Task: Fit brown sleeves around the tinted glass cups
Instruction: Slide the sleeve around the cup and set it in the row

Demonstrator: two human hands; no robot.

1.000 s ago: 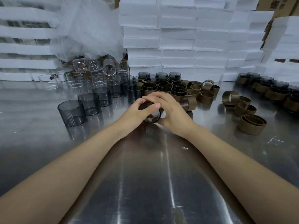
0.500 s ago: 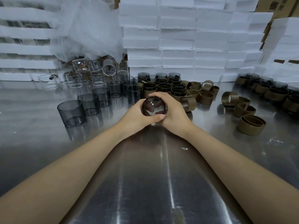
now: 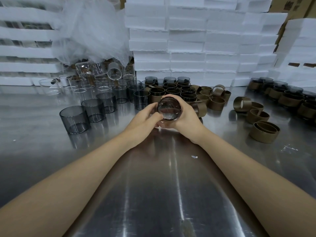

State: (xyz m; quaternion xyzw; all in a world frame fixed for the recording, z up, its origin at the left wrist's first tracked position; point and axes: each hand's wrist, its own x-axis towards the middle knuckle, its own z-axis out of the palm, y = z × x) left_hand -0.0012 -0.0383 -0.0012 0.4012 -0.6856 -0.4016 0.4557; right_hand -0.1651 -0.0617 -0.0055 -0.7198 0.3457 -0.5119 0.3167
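— Could you read any text in that view?
— No, I couldn't. The cardboard boxes [image 3: 294, 6] behind the table's far right corner carried dark print, but it was too blurred for me to make out a single letter.
— Anything on the glassware?
— I saw faint white lines, like scale marks, on the clear glasses [image 3: 98, 70] near the table's far edge, left of centre. I could read no numbers on them.
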